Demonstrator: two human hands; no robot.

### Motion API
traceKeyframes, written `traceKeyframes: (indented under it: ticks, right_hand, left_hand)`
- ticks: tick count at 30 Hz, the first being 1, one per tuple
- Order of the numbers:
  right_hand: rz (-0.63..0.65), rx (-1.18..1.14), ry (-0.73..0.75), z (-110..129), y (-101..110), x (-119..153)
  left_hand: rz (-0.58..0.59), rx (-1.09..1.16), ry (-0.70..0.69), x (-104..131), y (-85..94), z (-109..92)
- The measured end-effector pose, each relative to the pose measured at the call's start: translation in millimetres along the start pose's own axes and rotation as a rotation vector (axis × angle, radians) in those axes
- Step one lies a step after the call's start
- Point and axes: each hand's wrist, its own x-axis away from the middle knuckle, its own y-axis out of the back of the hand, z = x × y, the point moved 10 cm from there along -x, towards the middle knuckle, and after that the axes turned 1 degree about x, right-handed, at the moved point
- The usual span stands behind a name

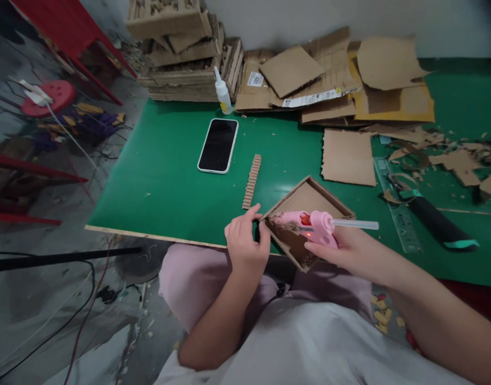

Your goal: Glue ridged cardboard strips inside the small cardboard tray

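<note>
My right hand (342,247) grips a pink hot glue gun (320,229), with a clear glue stick (361,224) jutting from its back. The gun's nozzle end points into the left corner of a shallow open cardboard box (328,200), which sits at the table's front edge. At that same corner, my left hand (247,235) pinches the box wall between thumb and fingers. Just beyond the left hand lies a narrow corrugated cardboard strip (252,182). A small light glows on the glue gun's side.
Behind are a phone (218,146), a glue bottle (223,96), stacked cardboard frames (181,80) and cardboard sheets (293,72). A square cardboard piece (347,156), clear ruler (401,219), black-handled cutter (438,219) and scraps (462,160) lie right. A red stool (55,99) stands left.
</note>
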Motion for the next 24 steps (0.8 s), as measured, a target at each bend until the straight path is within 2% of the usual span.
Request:
traceKeyframes:
  ticks: [5,12,20,24]
  right_hand:
    - [-0.013,0.027,0.017,6.6,4.0,1.5]
    - [-0.139,0.227,-0.033,-1.9,19.9,5.0]
    - [-0.129,0.229,-0.055,0.8,23.8,5.9]
    - [-0.099,0.232,-0.136,-9.3,23.9,6.5]
  left_hand:
    - [-0.003,-0.005,-0.014,0.2,0.2,-1.0]
    - [-0.002,-0.009,-0.036,-0.2,0.1,-2.7]
    - [0.014,-0.018,-0.027,-0.3,-0.6,-3.3]
    - [0.018,-0.026,-0.03,-0.3,-1.0,-4.1]
